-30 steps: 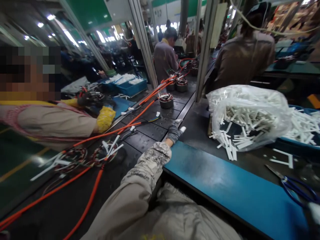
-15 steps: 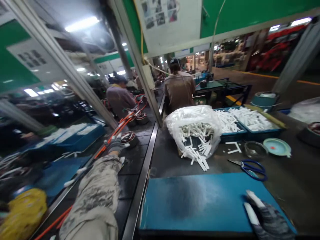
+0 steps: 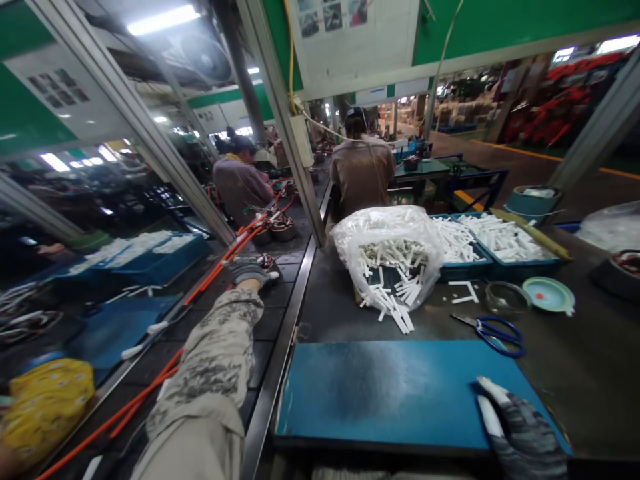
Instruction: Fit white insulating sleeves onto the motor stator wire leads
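Our right hand over blue mat, part-open, empty; our left hand by stator, leftward beyond mat (grip unclear).

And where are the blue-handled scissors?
In the head view, the scissors lie right of centre, at the far right corner of the blue mat, between the clear bowl and the right hand.

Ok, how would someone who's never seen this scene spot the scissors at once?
Find the large blue mat by the gloved right hand. At the mat's far right corner lie the scissors. Unlike the pale round dish beyond, they have dark blue loop handles and a pointed metal end.
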Motion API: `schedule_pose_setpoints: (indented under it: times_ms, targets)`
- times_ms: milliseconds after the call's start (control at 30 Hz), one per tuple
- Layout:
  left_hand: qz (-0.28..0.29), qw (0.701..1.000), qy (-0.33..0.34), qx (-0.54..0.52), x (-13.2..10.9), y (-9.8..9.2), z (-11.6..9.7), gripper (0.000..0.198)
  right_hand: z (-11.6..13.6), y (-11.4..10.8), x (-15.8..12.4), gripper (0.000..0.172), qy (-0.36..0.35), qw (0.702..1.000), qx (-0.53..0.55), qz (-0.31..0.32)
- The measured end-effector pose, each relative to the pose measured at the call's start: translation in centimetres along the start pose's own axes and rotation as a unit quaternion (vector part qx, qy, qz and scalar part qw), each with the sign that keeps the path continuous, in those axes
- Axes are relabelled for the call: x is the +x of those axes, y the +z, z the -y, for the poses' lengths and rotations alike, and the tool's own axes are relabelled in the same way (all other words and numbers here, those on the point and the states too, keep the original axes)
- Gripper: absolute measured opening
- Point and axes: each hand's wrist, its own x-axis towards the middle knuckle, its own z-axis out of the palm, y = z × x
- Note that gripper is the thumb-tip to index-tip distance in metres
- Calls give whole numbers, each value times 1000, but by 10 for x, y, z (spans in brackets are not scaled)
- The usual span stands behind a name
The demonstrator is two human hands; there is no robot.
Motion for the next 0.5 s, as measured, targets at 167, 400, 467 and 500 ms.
schedule_pose_setpoints:
  times_ms: [167, 400, 467, 500]
  targets:
    - [-26, 999, -31, -21, 1, 17, 5, 66, -2, 5, -3, 35, 25, 999, 35, -12]
    - [-54, 995, -64, -46, -27, 38, 4, 60, -1, 6, -4, 70, 6, 998, 56, -29]
    - [-72, 993, -69, -58, -48, 53, 5, 59, -1, 4, -4, 63, 12, 998, 54, -21]
    - [-81, 992, -64, -66, -59, 59, 7, 59, -1, 4, -4, 56, 15, 998, 50, -20]
